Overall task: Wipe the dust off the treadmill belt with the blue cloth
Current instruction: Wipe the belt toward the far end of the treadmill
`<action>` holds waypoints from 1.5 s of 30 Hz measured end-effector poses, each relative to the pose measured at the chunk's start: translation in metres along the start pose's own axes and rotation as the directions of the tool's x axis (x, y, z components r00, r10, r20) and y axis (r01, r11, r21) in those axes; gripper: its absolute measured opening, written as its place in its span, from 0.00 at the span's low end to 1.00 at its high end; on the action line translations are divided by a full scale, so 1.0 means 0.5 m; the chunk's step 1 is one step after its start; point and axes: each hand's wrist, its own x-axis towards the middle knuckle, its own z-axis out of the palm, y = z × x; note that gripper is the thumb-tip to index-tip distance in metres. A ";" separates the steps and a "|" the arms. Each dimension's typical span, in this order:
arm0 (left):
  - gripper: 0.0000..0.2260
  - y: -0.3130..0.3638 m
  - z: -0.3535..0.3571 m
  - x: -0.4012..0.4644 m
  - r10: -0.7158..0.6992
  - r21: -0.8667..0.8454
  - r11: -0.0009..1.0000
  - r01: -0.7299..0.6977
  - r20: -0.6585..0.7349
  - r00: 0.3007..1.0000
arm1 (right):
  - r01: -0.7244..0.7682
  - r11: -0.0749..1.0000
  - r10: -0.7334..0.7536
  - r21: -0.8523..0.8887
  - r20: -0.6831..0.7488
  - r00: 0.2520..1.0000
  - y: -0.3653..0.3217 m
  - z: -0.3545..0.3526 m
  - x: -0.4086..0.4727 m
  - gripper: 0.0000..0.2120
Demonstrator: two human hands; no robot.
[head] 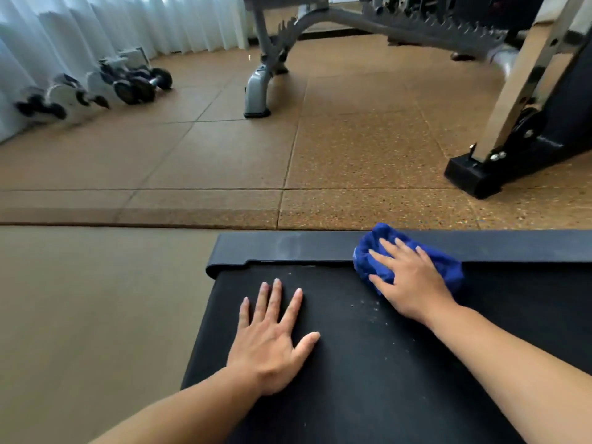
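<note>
Blue cloth (413, 264), bunched into a thick wad, lay at the far edge of the treadmill belt (368, 363), partly over the black side rail (288, 248). The right hand (413, 283) was on top of it and pressed it down with the fingers spread and almost straight; the cloth showed beyond the fingertips and on both sides of the palm. The left hand (272, 341) rested flat on the belt, fingers spread, holding nothing, well apart from the cloth and nearer to the belt's end.

Pale dust specks (368, 307) were scattered on the belt just beside the right wrist, on the near side of the cloth, and a grey dusty smear (291, 246) showed on the rail between the two hands.

Several things could go wrong from here, in my judgement. Because the cloth was bunched and only pressed, not gripped, it could slip out from under the palm during a fast stroke. A stroke toward the rail could push the dust into the gap under the rail and not lift it. The forearm, passing over the specks, could smear them again. The belt could also move under the leaning left hand.
</note>
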 end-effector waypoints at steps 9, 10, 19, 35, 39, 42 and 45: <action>0.33 -0.050 0.014 -0.023 -0.032 -0.012 0.999 0.031 -0.057 0.998 | 0.112 0.993 -0.108 -0.032 0.101 0.989 -0.198 0.041 0.081 0.35; 0.33 -0.052 0.016 -0.023 -0.067 0.005 0.998 0.068 -0.098 0.993 | 0.118 0.992 -0.113 -0.043 0.103 0.988 -0.215 0.045 0.093 0.35; 0.33 -0.074 0.049 -0.018 -0.154 -0.085 0.987 0.139 -0.214 0.965 | 0.225 0.974 -0.217 -0.035 0.156 0.964 -0.385 0.096 0.207 0.34; 0.34 -0.082 0.063 -0.012 -0.139 -0.154 0.983 0.097 -0.287 0.948 | 0.415 0.910 -0.400 -0.011 0.246 0.883 -0.405 0.089 0.263 0.37; 0.34 -0.080 0.065 -0.020 -0.142 -0.156 0.983 0.097 -0.312 0.939 | 0.450 0.893 -0.443 0.004 0.186 0.877 -0.285 0.078 0.228 0.34; 0.35 -0.076 0.064 -0.022 -0.167 -0.156 0.980 0.121 -0.322 0.932 | 0.400 0.916 -0.386 -0.035 0.203 0.900 -0.208 0.063 0.197 0.27; 0.37 -0.069 0.056 -0.020 -0.215 -0.193 0.968 0.163 -0.293 0.931 | 0.383 0.923 -0.369 -0.025 0.219 0.903 -0.190 0.049 0.191 0.25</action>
